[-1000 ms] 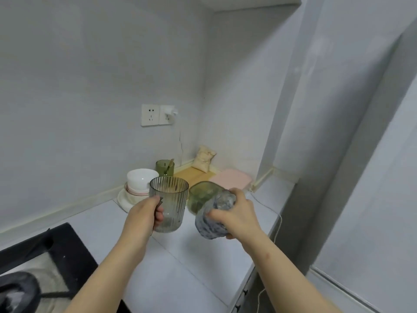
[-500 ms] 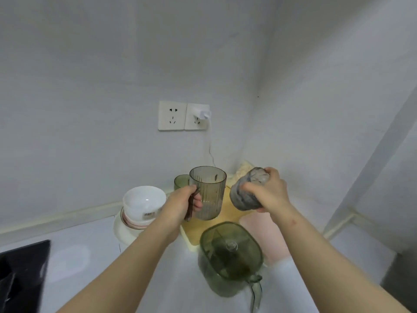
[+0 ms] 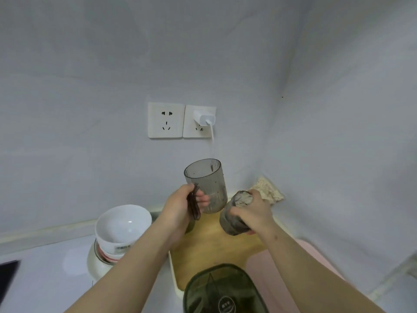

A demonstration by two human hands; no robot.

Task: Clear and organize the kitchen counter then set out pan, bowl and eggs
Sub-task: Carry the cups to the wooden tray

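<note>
Head view: I am seeing the green pitcher (image 3: pixel 222 290) cut off below, my left hand (image 3: pixel 178 208) gripping the handle of the empty smoky cup (image 3: pixel 208 184) over the wooden board (image 3: pixel 209 249), my right hand (image 3: pixel 253 214) clutching a blurred grey bundle (image 3: pixel 233 221), and the white bowl (image 3: pixel 123 222) sitting empty on stacked dishes (image 3: pixel 99 260) leftward.

Cup (image 3: pixel 206 186): smoky grey, translucent, vertical ribbing. Bundle (image 3: pixel 235 219): mottled grey-brown. Bowl (image 3: pixel 123 224): glossy white; stack (image 3: pixel 105 256) beneath shows a pink band. Board (image 3: pixel 209 247): yellow-tan wood. Mat (image 3: pixel 266 281): pale pink. Jug lid (image 3: pixel 223 288): dark green. Sockets (image 3: pixel 165 119), charger (image 3: pixel 204 117): white. Bag (image 3: pixel 269 192): beige, speckled.
</note>
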